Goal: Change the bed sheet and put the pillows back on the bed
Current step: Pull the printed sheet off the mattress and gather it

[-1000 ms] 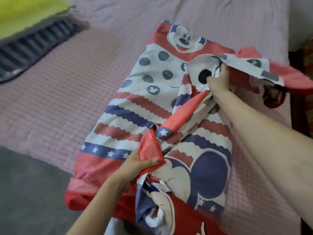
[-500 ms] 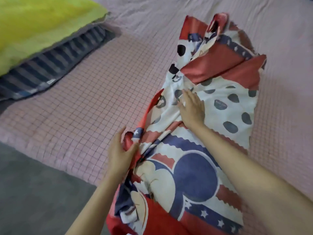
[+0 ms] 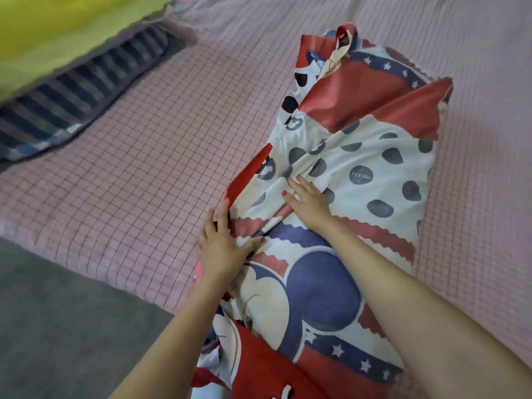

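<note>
Printed sheet [image 3: 359,174], red, white and blue with dots, stars and a cartoon mouse, lies bunched in a long strip on the bed [image 3: 129,168], running from the near edge toward the middle. Far end is folded over on itself in red panels; near end trails off the near edge toward the floor [image 3: 57,326]. It is folded or gathered, not spread, so the change looks to be at an early stage.

Right hand [image 3: 308,203] rests flat on the white dotted part, fingers straight and together, gripping nothing; likely pinning the cloth so it does not slide. Left hand [image 3: 221,243] lies at the strip's left edge, fingers extended along a red fold, thumb spread over the blue-and-white print. It seems to press or smooth the fold rather than clutch it, though whether a fingertip hooks under the edge cannot be told.

The bed carries a pink checked cover beneath the sheet. At the far left corner sits a striped dark pillow [image 3: 80,96] with a yellow-green one [image 3: 57,33] stacked on it, parked aside, probably awaiting return once the sheet is laid.
</note>
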